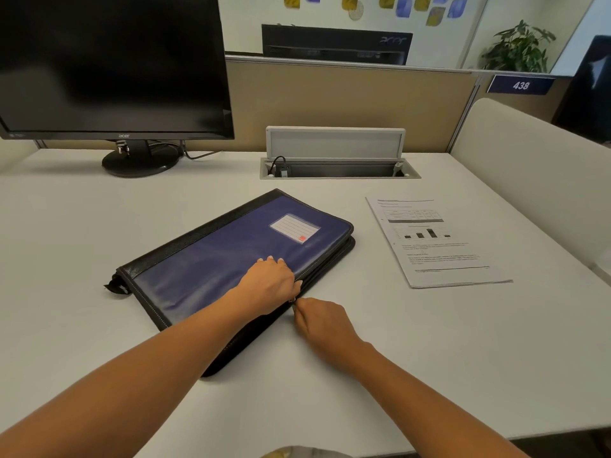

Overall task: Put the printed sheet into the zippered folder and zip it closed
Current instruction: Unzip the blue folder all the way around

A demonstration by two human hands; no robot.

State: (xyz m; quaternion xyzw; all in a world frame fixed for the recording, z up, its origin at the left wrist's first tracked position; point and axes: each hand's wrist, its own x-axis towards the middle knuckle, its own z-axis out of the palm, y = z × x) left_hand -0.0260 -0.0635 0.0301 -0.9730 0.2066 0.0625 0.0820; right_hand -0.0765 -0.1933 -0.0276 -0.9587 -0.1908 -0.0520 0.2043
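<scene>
A blue zippered folder with black edging lies flat and skewed on the white desk, its label pocket toward the far corner. The left hand presses palm-down on the folder's cover near its right edge, while the right hand pinches the zipper pull on that edge (the pull itself is mostly hidden by fingertips). The printed sheet lies on the desk to the right of the folder, apart from it, and a dark monitor stands behind the folder to the left.

Blue, black-trimmed folder; white sheet, black print
</scene>
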